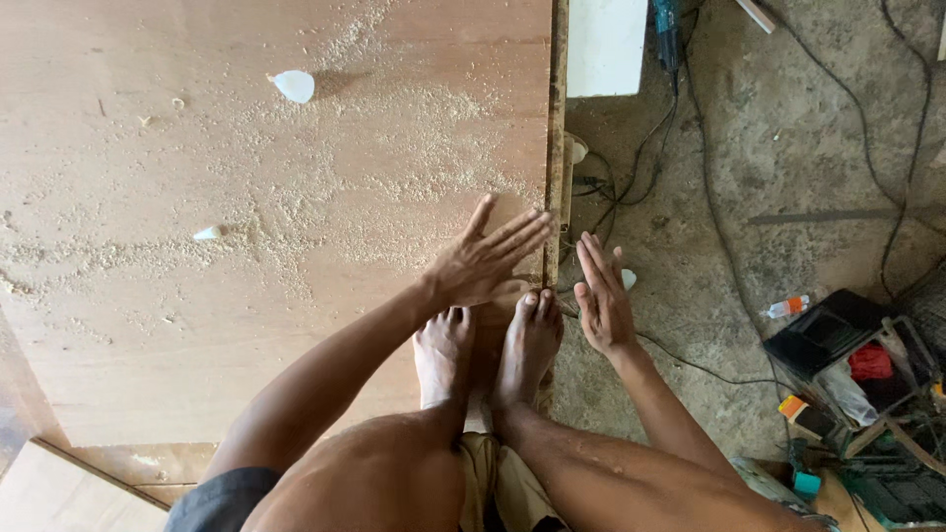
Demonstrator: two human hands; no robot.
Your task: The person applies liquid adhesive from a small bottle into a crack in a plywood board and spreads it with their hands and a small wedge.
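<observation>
A large plywood sheet (246, 217) lies flat, dusted with sawdust. My left hand (488, 256) rests flat on it near its right edge (555, 177), fingers spread and holding nothing. My right hand (603, 296) is open just past that edge, palm turned toward the board's side, over the concrete floor. My two bare feet (488, 350) stand on the sheet right below the hands, toes at the edge.
A white scrap (294, 86) and a smaller one (207, 233) lie on the sheet. Black cables (709, 217) cross the concrete floor. A white board (606, 44) lies at the top. Tools, a small bottle (788, 307) and a black case (828, 330) sit at the right.
</observation>
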